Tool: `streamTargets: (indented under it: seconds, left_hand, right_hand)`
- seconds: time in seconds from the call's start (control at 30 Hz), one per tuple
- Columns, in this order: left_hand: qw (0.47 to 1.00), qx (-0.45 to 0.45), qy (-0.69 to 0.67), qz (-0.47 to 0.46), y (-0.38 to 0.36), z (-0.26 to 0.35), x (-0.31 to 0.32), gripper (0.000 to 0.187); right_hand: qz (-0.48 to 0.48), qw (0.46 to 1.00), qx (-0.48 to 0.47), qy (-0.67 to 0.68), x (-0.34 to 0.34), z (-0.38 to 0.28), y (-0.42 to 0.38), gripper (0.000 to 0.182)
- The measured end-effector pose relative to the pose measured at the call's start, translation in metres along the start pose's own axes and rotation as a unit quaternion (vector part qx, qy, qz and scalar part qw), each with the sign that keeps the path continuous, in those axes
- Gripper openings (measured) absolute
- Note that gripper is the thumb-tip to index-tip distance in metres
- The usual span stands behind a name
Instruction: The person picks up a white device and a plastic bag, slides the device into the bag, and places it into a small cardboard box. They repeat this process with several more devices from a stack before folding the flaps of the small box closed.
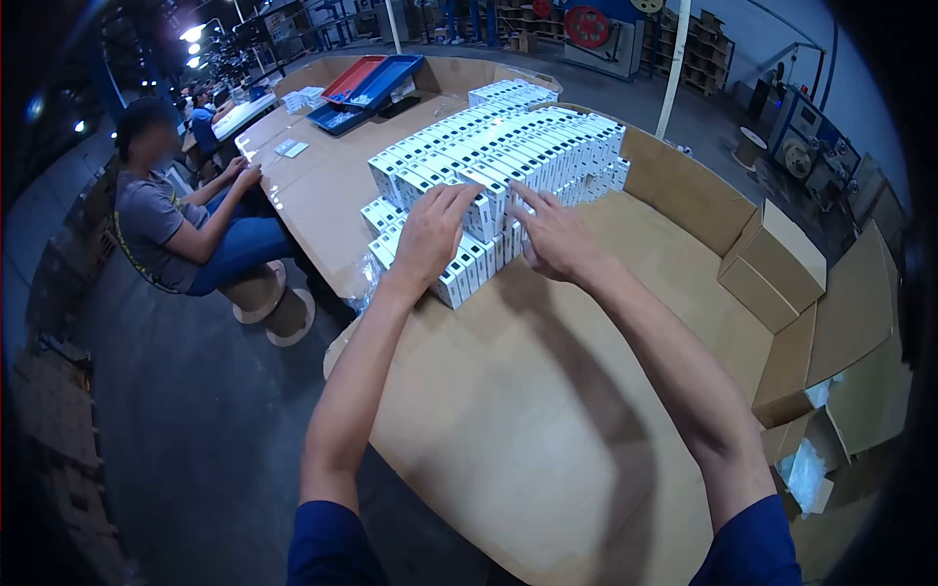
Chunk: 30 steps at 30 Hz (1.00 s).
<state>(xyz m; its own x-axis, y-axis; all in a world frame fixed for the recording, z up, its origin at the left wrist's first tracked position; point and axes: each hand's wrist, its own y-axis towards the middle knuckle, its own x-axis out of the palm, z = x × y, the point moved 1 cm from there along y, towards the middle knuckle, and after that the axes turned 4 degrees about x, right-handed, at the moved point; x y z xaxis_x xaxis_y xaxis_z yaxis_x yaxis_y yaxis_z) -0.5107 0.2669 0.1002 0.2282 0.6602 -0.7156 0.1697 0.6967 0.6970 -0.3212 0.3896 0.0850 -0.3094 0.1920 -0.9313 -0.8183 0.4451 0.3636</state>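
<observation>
White, dark-marked boxes (503,146) stand in tight stacked rows on cardboard (469,391); from afar I see the nearest ones between left hand (430,232) and right hand (559,232) (whether clamped on them, I cannot tell).

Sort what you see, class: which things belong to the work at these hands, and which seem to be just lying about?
Belonging to the work:
left hand
right hand
stacked white boxes
cardboard-covered table

Apparently just lying about:
red tray
blue tray
loose clear plastic at lower right
</observation>
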Motion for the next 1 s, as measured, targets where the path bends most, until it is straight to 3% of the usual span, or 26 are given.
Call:
streamTargets:
  seconds: [0.27,0.37,0.53,0.63,0.7,0.8,0.9,1.0]
  left_hand:
    - [1.0,0.011,-0.004,-0.02,0.004,-0.008,0.001,0.055]
    - [0.999,0.0,-0.002,-0.049,0.004,-0.008,-0.001,0.05]
    - [0.997,0.037,0.068,-0.013,-0.003,0.0,-0.016,0.034]
    - [0.999,0.018,0.05,0.005,-0.013,0.019,-0.032,0.034]
    - [0.999,0.008,0.011,0.029,-0.022,0.04,-0.04,0.033]
    - [0.993,0.003,-0.089,0.078,-0.037,0.087,-0.037,0.036]
    - [0.982,0.031,-0.156,0.107,-0.049,0.154,-0.021,0.04]
    - [0.972,0.119,-0.184,0.084,-0.052,0.222,-0.005,0.04]
  right_hand:
    - [0.012,1.0,0.017,0.009,-0.011,-0.01,0.008,0.072]
    - [-0.008,1.0,0.024,0.008,-0.011,-0.013,0.015,0.076]
    - [-0.038,0.998,0.05,0.021,-0.016,-0.019,0.021,0.081]
    - [0.005,0.996,0.072,0.047,-0.026,-0.021,0.01,0.088]
    - [0.042,0.984,0.097,0.145,-0.041,-0.018,-0.015,0.085]
    - [0.048,0.927,0.135,0.347,-0.078,-0.019,-0.09,0.072]
    - [-0.015,0.774,0.204,0.599,-0.089,-0.023,-0.178,0.067]
    - [0.036,0.681,0.21,0.701,-0.096,-0.032,-0.248,0.06]
